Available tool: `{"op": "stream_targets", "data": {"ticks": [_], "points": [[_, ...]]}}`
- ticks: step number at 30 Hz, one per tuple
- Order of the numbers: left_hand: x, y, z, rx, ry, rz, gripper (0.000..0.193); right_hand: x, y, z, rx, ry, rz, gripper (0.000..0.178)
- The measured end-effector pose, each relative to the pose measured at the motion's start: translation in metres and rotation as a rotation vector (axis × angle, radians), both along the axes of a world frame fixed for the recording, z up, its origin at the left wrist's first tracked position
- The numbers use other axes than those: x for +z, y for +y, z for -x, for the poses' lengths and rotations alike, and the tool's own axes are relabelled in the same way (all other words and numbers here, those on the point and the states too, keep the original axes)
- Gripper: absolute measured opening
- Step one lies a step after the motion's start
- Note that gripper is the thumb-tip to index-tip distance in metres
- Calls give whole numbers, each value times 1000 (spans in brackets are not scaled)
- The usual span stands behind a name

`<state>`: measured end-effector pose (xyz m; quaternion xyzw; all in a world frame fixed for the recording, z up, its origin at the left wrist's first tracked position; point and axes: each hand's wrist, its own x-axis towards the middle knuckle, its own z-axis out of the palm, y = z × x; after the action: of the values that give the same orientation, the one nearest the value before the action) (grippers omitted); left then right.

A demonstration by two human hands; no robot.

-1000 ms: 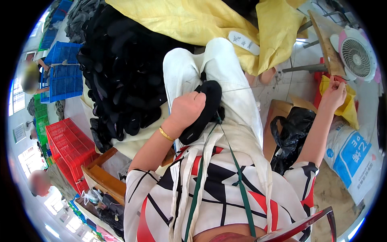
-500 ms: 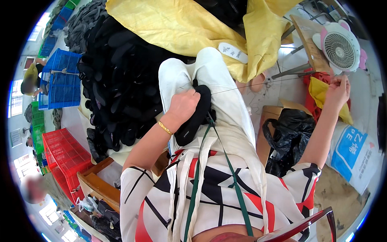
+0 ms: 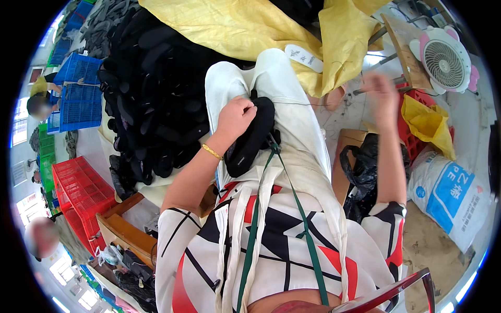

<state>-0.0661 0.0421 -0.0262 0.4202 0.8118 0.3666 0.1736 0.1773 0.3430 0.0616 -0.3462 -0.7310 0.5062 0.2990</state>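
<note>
A black cloth slipper [image 3: 249, 143] lies across my lap on the pale trousers. My left hand [image 3: 237, 117], with a gold bracelet at its wrist, is closed on the slipper's upper edge. From the slipper a dark thread [image 3: 297, 104] runs to the right toward my right hand [image 3: 381, 91], raised beyond my right knee. Motion blurs that hand, so its fingers and anything in them cannot be made out. A green cord [image 3: 296, 195] from my neck reaches a small metal piece beside the slipper, partly hidden.
A heap of black slippers [image 3: 151, 104] lies at left, beside blue [image 3: 81, 101] and red crates [image 3: 83, 182]. Yellow sheeting [image 3: 235, 31] spreads ahead, bearing a white insole [image 3: 303, 58]. At right are a fan [image 3: 443, 58], a black plastic bag [image 3: 365, 172] and a white sack [image 3: 451, 193].
My right hand has swung inward to the left from near the fan, and the thread has gone from taut to slacker. My left hand stays on the slipper.
</note>
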Motion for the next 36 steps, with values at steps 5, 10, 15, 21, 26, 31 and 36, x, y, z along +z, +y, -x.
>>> {"op": "stream_targets", "data": {"ticks": [5, 10, 15, 21, 26, 31, 36], "points": [[-29, -10, 9, 95, -294, -71, 14, -51, -99, 74, 698, -329, -769, 10], [-34, -8, 7, 143, -396, -88, 19, -67, -131, 97, 801, -430, -851, 3], [-25, -10, 5, 191, -543, -82, 17, -29, -150, 87, 701, -522, -615, 29], [-24, -6, 3, 233, -738, -137, 14, -44, -176, 81, 893, -872, -460, 31], [-24, -9, 6, 261, -782, -147, 16, -44, -153, 61, 931, -746, -353, 21], [-20, -11, 3, 268, -814, -139, 15, -11, -145, 78, 776, -584, -298, 24], [-11, -9, 2, 281, -856, -132, 14, -33, -144, 105, 706, -584, -520, 27]]}}
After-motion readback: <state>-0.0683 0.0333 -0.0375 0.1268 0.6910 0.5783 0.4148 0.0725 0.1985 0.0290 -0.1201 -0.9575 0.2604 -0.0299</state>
